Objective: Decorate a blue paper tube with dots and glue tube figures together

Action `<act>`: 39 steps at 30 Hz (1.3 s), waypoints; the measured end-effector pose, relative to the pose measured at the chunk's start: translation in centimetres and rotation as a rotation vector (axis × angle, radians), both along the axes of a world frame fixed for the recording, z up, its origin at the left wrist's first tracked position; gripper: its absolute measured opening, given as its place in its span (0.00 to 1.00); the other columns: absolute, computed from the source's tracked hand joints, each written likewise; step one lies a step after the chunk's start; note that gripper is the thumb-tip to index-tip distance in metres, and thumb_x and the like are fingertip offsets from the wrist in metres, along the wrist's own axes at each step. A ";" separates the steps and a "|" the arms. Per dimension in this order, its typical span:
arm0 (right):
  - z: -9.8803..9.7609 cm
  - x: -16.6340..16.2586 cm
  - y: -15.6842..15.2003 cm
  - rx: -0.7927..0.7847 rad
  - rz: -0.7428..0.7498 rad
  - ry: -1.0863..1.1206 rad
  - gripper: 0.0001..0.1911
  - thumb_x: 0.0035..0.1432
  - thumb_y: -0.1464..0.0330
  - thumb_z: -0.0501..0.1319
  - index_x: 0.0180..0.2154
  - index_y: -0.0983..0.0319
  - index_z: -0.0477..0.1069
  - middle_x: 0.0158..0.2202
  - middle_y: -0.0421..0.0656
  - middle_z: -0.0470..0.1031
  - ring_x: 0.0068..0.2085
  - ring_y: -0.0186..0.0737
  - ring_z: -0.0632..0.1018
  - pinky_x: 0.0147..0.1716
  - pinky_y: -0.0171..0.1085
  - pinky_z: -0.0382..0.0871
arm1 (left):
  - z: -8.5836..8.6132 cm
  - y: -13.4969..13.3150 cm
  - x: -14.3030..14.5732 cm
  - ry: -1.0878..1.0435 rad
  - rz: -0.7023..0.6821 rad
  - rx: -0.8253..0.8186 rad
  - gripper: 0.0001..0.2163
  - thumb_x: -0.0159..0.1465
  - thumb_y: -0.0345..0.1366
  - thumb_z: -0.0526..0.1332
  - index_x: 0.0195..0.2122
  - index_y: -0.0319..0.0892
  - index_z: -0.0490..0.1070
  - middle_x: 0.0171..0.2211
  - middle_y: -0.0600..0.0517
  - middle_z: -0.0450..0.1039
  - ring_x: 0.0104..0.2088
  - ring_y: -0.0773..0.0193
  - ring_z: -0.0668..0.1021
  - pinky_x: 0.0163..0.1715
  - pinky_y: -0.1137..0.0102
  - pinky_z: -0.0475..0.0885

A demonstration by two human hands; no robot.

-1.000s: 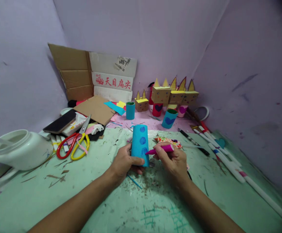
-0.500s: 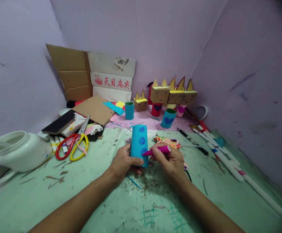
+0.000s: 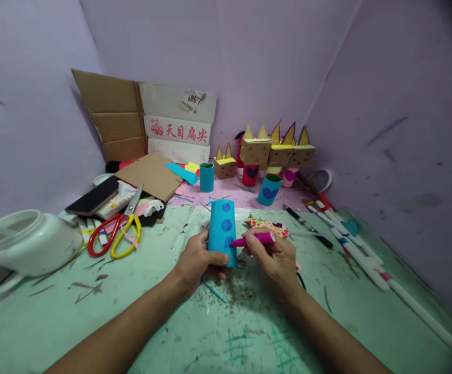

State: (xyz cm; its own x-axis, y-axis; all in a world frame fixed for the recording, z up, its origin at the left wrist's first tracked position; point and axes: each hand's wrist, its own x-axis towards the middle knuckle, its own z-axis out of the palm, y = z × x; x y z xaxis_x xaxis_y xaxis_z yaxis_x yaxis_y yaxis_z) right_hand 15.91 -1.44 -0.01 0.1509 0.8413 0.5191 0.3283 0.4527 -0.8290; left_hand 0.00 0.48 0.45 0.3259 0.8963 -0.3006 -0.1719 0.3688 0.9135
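Observation:
A blue paper tube with three dark blue dots down its side is held tilted in my left hand, the thumb across its lower end. Between the closed fingers of my right hand is a magenta marker. Its tip meets the tube at the lowest dot. Behind them stand a plain blue tube and another blue tube with a heart. A small cardboard box head with pointed ears sits between those two, farther back.
Red-and-yellow scissors, a phone and a white pot lie to the left. Several white markers and a black pen are on the right. Behind stand box-headed figures and a folded carton. Scraps dot the green tabletop.
The marker tip has shifted very slightly right and up along the lowest dot. Both hands keep their grips, and the whole view has moved a little.

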 end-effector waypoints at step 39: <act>-0.6 0.2 0.3 0.033 -0.019 -0.015 0.07 0.59 0.66 0.60 0.30 0.60 0.76 0.28 0.42 0.80 0.28 0.40 0.80 0.28 0.37 0.73 | -0.2 -0.1 0.1 0.012 -0.004 0.007 0.28 0.42 0.31 0.72 0.45 0.33 0.68 0.26 0.49 0.74 0.21 0.64 0.75 0.17 0.72 0.72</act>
State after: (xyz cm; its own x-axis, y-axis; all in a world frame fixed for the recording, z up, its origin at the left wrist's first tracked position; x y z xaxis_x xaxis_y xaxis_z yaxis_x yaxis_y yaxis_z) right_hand 16.14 -1.17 -0.60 0.1587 0.8205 0.5492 0.3498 0.4735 -0.8084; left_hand 0.07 0.40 0.25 0.3260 0.8970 -0.2985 -0.1592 0.3633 0.9180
